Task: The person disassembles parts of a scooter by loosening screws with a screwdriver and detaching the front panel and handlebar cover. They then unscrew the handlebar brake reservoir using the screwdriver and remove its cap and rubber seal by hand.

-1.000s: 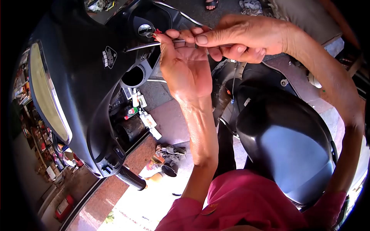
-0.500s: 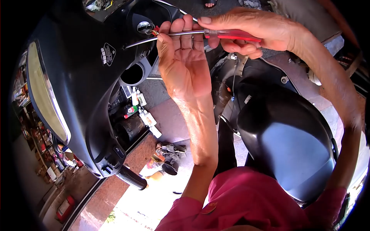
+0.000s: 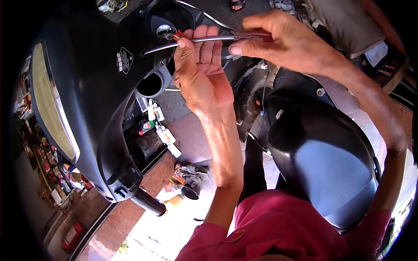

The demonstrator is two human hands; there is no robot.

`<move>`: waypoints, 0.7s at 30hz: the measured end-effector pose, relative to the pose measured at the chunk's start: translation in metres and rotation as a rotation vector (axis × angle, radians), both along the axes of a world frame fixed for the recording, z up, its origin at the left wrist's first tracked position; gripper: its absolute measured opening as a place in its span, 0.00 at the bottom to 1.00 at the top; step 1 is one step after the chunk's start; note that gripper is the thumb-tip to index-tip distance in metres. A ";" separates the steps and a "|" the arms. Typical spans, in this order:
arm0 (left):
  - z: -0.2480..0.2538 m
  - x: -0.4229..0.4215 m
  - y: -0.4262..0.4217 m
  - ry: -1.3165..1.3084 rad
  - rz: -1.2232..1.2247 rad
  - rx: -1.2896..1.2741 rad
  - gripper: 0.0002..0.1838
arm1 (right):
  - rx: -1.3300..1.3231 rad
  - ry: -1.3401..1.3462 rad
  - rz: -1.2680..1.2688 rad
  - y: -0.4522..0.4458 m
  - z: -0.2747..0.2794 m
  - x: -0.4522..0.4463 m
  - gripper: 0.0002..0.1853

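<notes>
- Sunlit floor [image 3: 187,224] glares almost white here.
- Reddish tiles [image 3: 160,171] border it, with mauve and grey paving [image 3: 188,133] near them.
- Over to the left, I see colourful clutter [image 3: 48,162] crowding shelves [image 3: 45,173] in dimmer light.

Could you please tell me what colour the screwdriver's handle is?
The screwdriver handle is dark red; it shows best in the head view.

The left hand [image 3: 209,76] is palm-up, thumb [image 3: 185,50] pressed in — the right hand [image 3: 278,41] (elbow [image 3: 395,145] bent) is curled.
</notes>
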State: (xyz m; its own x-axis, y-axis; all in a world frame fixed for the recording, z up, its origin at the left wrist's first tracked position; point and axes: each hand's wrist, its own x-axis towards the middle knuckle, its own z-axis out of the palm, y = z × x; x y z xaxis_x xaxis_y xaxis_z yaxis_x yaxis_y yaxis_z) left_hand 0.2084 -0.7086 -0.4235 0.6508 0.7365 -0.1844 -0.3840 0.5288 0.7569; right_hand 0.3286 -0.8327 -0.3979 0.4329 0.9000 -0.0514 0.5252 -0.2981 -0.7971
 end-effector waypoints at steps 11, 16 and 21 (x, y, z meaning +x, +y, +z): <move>0.004 -0.002 0.006 -0.009 -0.020 0.022 0.17 | 0.180 -0.755 -0.068 0.003 -0.004 -0.017 0.22; -0.002 -0.004 0.006 -0.005 -0.005 0.045 0.16 | 0.054 0.029 -0.007 0.002 0.004 -0.014 0.22; 0.001 -0.005 -0.002 -0.020 0.013 -0.009 0.17 | -0.335 0.966 0.161 0.012 0.012 0.002 0.29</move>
